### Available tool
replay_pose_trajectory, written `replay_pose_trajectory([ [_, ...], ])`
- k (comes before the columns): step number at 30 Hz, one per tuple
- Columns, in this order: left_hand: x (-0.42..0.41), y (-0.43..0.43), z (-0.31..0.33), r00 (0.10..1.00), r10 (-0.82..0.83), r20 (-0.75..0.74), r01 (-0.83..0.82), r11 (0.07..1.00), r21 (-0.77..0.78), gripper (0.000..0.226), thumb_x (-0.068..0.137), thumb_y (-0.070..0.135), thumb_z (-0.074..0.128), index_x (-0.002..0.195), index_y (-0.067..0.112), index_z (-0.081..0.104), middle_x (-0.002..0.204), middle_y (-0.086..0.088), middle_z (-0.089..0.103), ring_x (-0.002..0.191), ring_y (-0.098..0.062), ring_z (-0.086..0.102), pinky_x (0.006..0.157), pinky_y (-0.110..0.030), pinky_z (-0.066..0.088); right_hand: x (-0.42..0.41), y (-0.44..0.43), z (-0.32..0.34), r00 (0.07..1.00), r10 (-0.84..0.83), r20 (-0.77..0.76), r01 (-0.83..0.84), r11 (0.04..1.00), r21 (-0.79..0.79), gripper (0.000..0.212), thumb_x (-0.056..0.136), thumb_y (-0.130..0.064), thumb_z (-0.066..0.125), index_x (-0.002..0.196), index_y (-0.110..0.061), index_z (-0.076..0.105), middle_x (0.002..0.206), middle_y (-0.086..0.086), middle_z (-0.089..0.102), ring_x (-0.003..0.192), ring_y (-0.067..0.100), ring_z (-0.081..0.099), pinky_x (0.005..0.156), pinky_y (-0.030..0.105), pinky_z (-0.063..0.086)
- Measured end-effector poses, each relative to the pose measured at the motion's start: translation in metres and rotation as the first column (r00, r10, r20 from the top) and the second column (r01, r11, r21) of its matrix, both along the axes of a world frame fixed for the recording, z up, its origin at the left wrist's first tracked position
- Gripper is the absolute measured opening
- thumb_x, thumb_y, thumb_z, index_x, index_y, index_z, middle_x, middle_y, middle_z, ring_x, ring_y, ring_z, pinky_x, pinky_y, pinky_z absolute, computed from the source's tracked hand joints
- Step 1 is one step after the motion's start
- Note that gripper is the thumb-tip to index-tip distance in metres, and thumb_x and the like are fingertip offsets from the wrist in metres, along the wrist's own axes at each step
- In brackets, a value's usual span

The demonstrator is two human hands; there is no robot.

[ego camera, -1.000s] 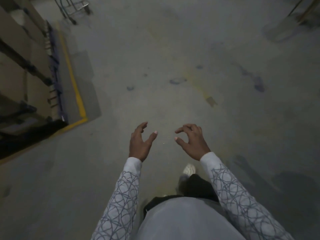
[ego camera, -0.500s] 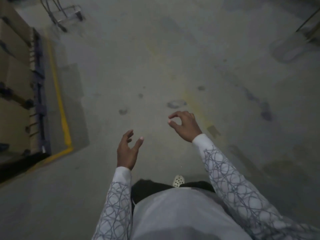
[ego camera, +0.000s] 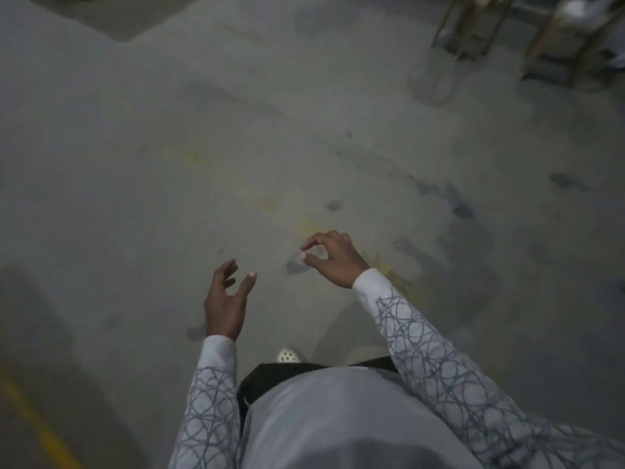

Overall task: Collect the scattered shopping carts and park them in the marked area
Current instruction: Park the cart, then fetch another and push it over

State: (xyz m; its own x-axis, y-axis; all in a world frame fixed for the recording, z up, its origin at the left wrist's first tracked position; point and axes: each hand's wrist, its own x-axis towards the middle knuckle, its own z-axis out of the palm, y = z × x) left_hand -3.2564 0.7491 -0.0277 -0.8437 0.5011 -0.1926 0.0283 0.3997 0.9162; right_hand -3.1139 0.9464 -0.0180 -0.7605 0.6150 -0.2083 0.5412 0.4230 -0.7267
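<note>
Both of my hands hang empty over the stained concrete floor. My left hand [ego camera: 226, 301] is low at centre, its fingers loosely spread. Higher and to the right, my right hand [ego camera: 333, 257] has loosely curled fingers around nothing. At the top right stand blurred metal frames that look like shopping carts [ego camera: 554, 38], well ahead of both hands. A faded yellow line [ego camera: 257, 198] crosses the floor in front of my hands.
A brighter yellow floor line [ego camera: 37, 431] runs along the bottom left beside a dark shadow. My white shoe [ego camera: 288, 355] shows below the hands. Open concrete floor lies between me and the metal frames.
The view has swung right: the racking and yellow border on the left have slid out of sight, and metal frames have come in at the top right. Both hands stay empty.
</note>
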Motion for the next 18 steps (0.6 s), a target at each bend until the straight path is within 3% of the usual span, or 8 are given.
replay_pose_trajectory([
  [8,-0.15,0.143,0.026,0.932,-0.353,-0.079,0.353,0.935,-0.01,0.049,0.087,0.033,0.074,0.132,0.024,0.057,0.126,0.001,0.063,0.112,-0.019,0.06,0.093,-0.039,0.049,-0.077,0.07,0.013,0.963,-0.268,0.029,0.269,0.963,-0.035,0.035,0.079,-0.064,0.054,0.104,-0.041,0.063,0.119,-0.001,0.061,0.123,0.026,0.044,0.107,0.038,0.034],
  [11,-0.176,0.195,0.017,0.901,-0.433,-0.03,0.433,0.901,0.0,0.047,0.087,0.03,0.075,0.131,0.022,0.057,0.123,0.0,0.065,0.11,-0.02,0.061,0.093,-0.037,0.049,-0.102,0.109,0.013,0.933,-0.36,0.014,0.36,0.932,-0.035,0.021,0.09,-0.047,0.063,0.107,-0.035,0.066,0.12,0.001,0.061,0.124,0.026,0.044,0.104,0.034,0.032],
  [15,-0.216,0.261,0.002,0.857,-0.515,0.024,0.515,0.857,-0.003,0.048,0.086,0.033,0.075,0.13,0.025,0.058,0.123,0.002,0.064,0.109,-0.017,0.062,0.092,-0.036,0.051,-0.154,0.165,0.013,0.903,-0.428,-0.026,0.428,0.904,-0.018,0.02,0.093,-0.034,0.066,0.11,-0.023,0.069,0.119,0.002,0.063,0.114,0.017,0.046,0.101,0.027,0.03],
  [18,-0.268,0.296,0.001,0.843,-0.538,0.004,0.538,0.843,-0.022,0.051,0.085,0.036,0.076,0.131,0.028,0.057,0.125,0.005,0.063,0.108,-0.013,0.062,0.088,-0.03,0.05,-0.222,0.225,0.004,0.912,-0.408,-0.039,0.405,0.912,-0.062,0.023,0.084,-0.05,0.063,0.1,-0.036,0.068,0.111,0.0,0.068,0.111,0.02,0.055,0.105,0.042,0.04],
])
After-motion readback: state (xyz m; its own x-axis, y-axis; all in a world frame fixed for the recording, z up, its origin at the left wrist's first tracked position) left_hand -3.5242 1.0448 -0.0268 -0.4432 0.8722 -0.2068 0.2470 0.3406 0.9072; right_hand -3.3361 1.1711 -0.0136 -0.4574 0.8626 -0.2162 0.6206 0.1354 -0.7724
